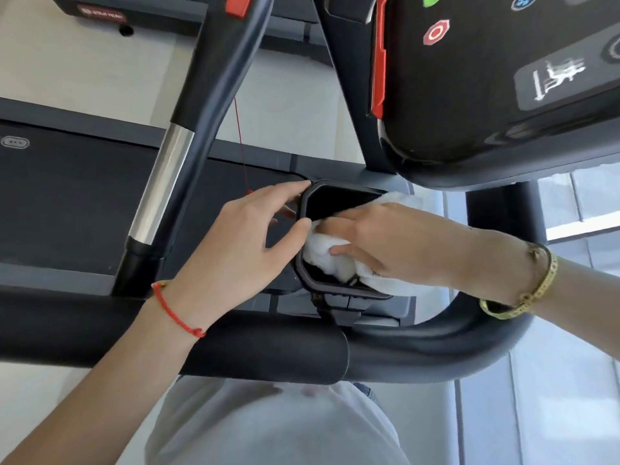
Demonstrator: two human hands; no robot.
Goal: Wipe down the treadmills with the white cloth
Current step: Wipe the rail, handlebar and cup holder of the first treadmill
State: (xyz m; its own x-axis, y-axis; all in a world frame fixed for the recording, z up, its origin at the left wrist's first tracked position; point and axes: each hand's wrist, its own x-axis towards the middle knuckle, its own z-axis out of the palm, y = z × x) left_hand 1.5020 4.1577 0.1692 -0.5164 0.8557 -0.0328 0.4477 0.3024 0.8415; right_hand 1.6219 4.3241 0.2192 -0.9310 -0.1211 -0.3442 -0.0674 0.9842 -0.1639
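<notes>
white cloth: bunched in black cup holder of treadmill, spilling over its right rim. right hand: fingers curled on cloth, pressing it into holder. left hand: fingers spread, thumb and fingertips apparently clasping holder's left rim. console: above, red stop symbol.

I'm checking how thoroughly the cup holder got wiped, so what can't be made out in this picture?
Head view only:
- Floor of the cup holder: dark, and covered by the white cloth and right hand.
- Right hand's fingertips: tucked into the cloth.
- Left hand fingers: some hidden behind the holder's rim.
- Console: cut off by top and right edges; icons blurred.
- Logo on the far treadmill: too small and blurred.
</notes>
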